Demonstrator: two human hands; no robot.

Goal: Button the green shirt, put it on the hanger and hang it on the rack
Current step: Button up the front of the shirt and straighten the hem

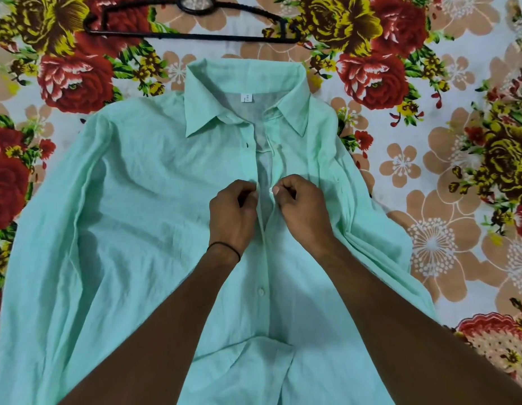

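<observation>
One black hanger point(195, 36) beyond the green shirt point(137, 214).

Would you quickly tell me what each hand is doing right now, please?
Left hand: closed, pinching one front edge of the green shirt.
Right hand: closed, pinching the opposite front edge.

A flower-printed sheet point(458, 118) covers the whole surface, with white ground between the blooms. Large red roses point(75, 80) sit at upper left and upper right, and yellow-brown roses point(338, 21) along the top and at the right edge. Pale tan flowers point(403, 165) with white centres fill the right side. A thin black band point(224, 247) circles a wrist
</observation>
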